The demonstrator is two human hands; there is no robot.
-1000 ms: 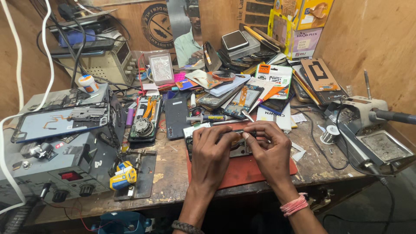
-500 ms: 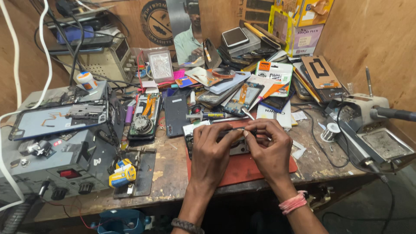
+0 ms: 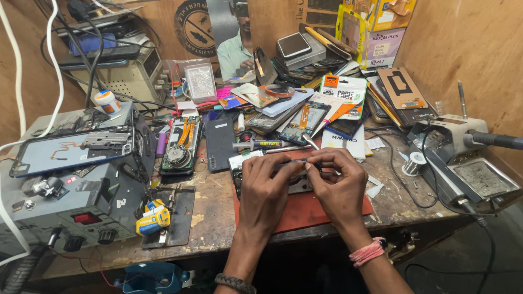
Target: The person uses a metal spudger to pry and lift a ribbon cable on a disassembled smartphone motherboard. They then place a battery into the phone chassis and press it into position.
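Both hands pinch an opened phone (image 3: 294, 182) lying on the red mat (image 3: 305, 209). The left hand (image 3: 267, 188) steadies its near edge, and the right hand (image 3: 338, 185) has fingertips (image 3: 311, 163) closed on a small part above it, probably for fine control.

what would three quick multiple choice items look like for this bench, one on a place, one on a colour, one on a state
1. Where does the opened phone under both hands lie?
A. on the red mat
B. on the grey machine
C. on the floor

2. What colour is the band on the right wrist?
A. green
B. pink
C. white

3. How does the dark phone beside the mat lie?
A. upright
B. flat on the bench
C. held in a hand

Answers: 1 A, the left hand and right hand work over the mat; 2 B, the band is pink; 3 B, it lies flat and untouched.
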